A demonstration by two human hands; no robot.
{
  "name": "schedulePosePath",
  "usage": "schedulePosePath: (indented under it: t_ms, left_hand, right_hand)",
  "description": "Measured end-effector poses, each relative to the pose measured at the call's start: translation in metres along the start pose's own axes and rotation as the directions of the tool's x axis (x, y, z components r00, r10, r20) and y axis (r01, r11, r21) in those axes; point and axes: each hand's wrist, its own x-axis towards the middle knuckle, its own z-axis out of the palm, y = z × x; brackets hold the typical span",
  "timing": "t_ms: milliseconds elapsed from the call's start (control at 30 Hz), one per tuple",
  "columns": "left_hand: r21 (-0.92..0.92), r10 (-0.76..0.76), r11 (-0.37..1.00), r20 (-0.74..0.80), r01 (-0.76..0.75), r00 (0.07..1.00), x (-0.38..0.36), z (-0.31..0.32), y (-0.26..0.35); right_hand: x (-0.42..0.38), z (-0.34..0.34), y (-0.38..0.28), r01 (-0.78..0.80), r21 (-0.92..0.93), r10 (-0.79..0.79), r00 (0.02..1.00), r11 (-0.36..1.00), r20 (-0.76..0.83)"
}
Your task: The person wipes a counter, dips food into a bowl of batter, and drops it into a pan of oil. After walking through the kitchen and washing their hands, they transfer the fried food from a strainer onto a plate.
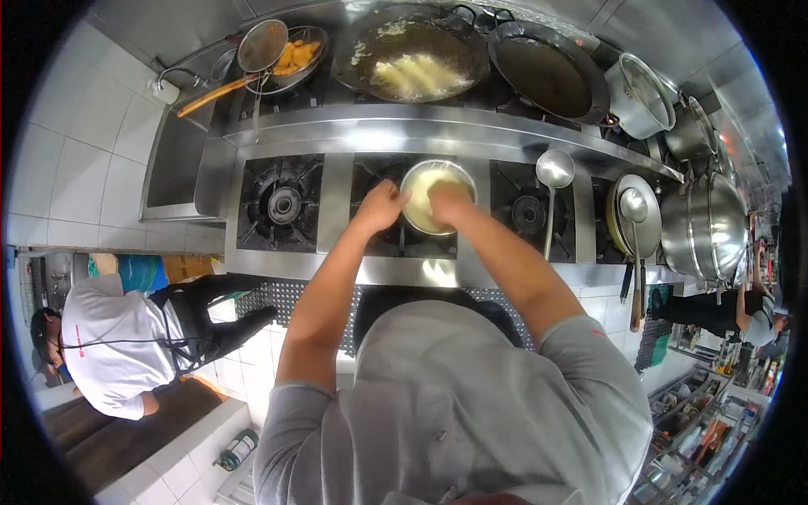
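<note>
A round metal bowl (pixel 407 220) of pale yellow batter (pixel 426 182) sits over a burner in the middle of the front row. My left hand (pixel 383 207) is closed at the bowl's left rim, thumb against the edge. Over the right side of the bowl, my right hand (pixel 450 204) reaches down into the batter; its fingertips are hidden. Behind, a large wok (pixel 353 76) of oil holds long pale battered pieces (pixel 421 76) and loose batter crumbs.
A second wok (pixel 547 80) of dark oil stands back right. Back left, a strainer (pixel 263 46) lies by a basket of fried pieces (pixel 296 57). A ladle (pixel 555 170) rests right, near stacked pans (pixel 644 227) and large pots (pixel 703 227). One person (pixel 126 337) stands left, another (pixel 757 316) far right.
</note>
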Motion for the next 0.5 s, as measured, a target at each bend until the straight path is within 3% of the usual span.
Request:
schedulePosePath:
  t_ms: [33, 67, 100, 167, 233, 267, 300, 367, 400, 433, 500]
  left_hand:
    - [0.012, -0.053, 0.999, 0.013, 0.053, 0.999, 0.008, 0.007, 0.004]
    - [0.013, -0.055, 0.998, 0.010, 0.055, 0.998, 0.015, 0.013, 0.007]
    - [0.013, -0.005, 1.000, -0.049, 0.006, 0.999, 0.023, 0.022, -0.002]
    - [0.021, 0.034, 0.999, -0.098, -0.032, 0.995, 0.040, 0.039, -0.023]
    - [-0.265, 0.016, 0.963, -0.126, -0.049, 0.992, 0.050, 0.051, -0.039]
    - [-0.392, -0.084, 0.918, -0.037, 0.063, 0.996, 0.052, 0.052, -0.041]
    - [-0.393, -0.092, 0.917, -0.035, 0.071, 0.995, 0.054, 0.053, -0.042]
    - [-0.467, -0.041, 0.884, -0.068, 0.005, 0.997, 0.053, 0.062, -0.045]
    - [-0.587, -0.081, 0.807, -0.006, 0.062, 0.997, 0.043, 0.058, -0.031]
    - [-0.596, -0.086, 0.799, 0.024, 0.084, 0.996, 0.045, 0.056, -0.028]
    - [-0.628, -0.130, 0.770, 0.018, 0.112, 0.991, 0.037, 0.048, -0.005]
  right_hand:
    - [0.000, 0.000, -0.001, -0.091, -0.044, 0.090, 0.996, 0.995, -0.028]
    - [-0.009, 0.002, 0.001, 0.073, 0.049, -0.063, 0.981, 0.996, -0.186]
    - [-0.008, -0.001, 0.006, 0.078, 0.052, -0.067, 0.980, 0.996, -0.186]
    - [-0.004, -0.008, 0.012, 0.031, -0.085, -0.022, 0.994, 0.996, 0.109]
    - [-0.001, -0.002, 0.011, -0.003, -0.150, 0.023, 0.991, 0.989, 0.129]
    - [0.002, 0.002, 0.009, 0.063, -0.037, -0.060, 0.995, 0.997, 0.075]
    - [0.005, 0.006, 0.007, 0.136, 0.074, -0.137, 0.990, 0.988, 0.015]
    - [0.005, 0.011, 0.015, 0.147, 0.078, -0.148, 0.989, 0.986, 0.008]
    - [0.003, 0.006, 0.018, 0.141, -0.001, -0.141, 0.990, 0.990, 0.020]
    - [-0.001, 0.000, 0.021, 0.133, -0.084, -0.130, 0.991, 0.988, 0.031]
    - [-0.016, -0.026, 0.020, 0.147, -0.038, -0.145, 0.988, 0.988, 0.051]
